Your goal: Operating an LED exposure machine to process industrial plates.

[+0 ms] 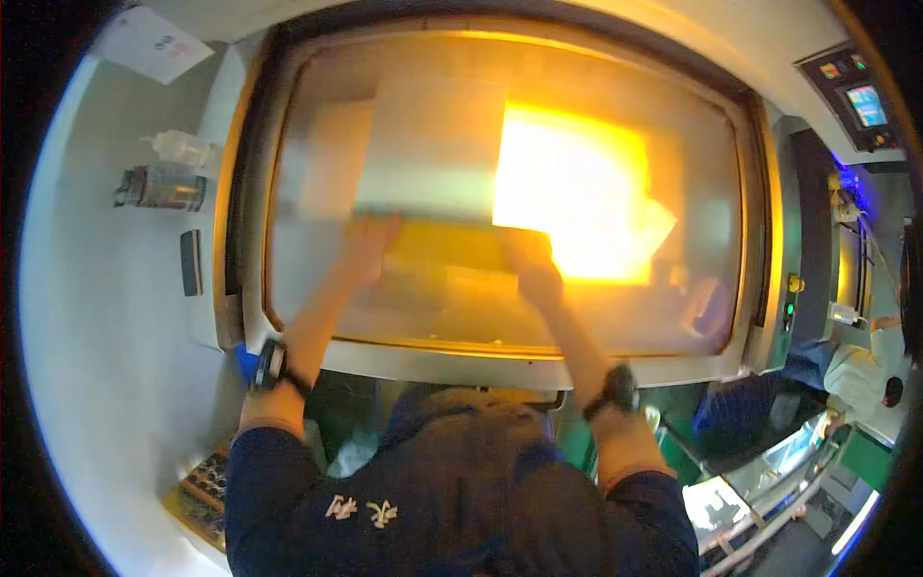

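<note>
A flat rectangular panel (433, 144), pale and greyish and smeared by motion, is held in front of me by its near edge. My left hand (373, 242) grips it around the near left corner. At the near right corner my right hand (531, 258) closes on it, partly washed out by glare. Under both hands lies a wide, framed translucent surface (596, 322). Intense yellow-white light (577, 183) glows through it to the right of the panel. The blur hides the finger details and whether the panel touches the surface.
A metal frame (452, 352) borders the lit surface. On the left ledge are a clear bottle (183, 148), a dark-ended cylindrical container (163, 188) and a dark flat block (191, 263). A control panel (856, 96) sits upper right. Another person (860, 375) works at far right.
</note>
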Available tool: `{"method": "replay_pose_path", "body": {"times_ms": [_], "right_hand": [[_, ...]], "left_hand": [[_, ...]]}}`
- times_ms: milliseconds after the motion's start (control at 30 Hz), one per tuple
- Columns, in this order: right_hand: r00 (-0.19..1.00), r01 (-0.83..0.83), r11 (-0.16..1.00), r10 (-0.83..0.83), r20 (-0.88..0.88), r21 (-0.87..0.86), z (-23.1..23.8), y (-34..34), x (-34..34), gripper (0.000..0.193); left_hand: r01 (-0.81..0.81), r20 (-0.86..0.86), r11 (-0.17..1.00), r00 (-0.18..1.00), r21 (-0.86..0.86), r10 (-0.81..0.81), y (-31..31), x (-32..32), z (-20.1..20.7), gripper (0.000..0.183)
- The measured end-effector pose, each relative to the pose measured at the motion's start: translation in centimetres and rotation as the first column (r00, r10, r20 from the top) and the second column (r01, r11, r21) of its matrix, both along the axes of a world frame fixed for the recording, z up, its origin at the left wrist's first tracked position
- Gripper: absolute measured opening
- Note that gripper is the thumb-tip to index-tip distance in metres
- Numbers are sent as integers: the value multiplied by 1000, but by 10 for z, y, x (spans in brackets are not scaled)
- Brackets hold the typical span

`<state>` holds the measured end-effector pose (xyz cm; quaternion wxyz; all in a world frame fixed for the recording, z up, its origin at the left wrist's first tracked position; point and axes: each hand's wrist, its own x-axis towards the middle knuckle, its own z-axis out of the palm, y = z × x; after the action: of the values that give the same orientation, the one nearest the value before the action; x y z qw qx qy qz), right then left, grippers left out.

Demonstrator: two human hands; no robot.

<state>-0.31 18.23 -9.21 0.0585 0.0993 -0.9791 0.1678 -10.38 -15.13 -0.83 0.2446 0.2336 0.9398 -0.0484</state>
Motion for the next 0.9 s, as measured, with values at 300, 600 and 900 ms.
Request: {"method": "replay_pose_path", "body": {"times_ms": [300,600,900], "right_hand": [[984,-160,925,122,130,344,6,39,-409,65],[991,-129,967,118,64,219,10,38,-399,69],[772,-341,923,382,508,-176,85,11,85,60]], "left_hand": [[-5,-294,975,953,221,71,11,-379,-80,75],[-18,-342,979,936,202,88,13,-366,-75,69],[36,311,992,948,122,-73,-15,114,48,83]]}}
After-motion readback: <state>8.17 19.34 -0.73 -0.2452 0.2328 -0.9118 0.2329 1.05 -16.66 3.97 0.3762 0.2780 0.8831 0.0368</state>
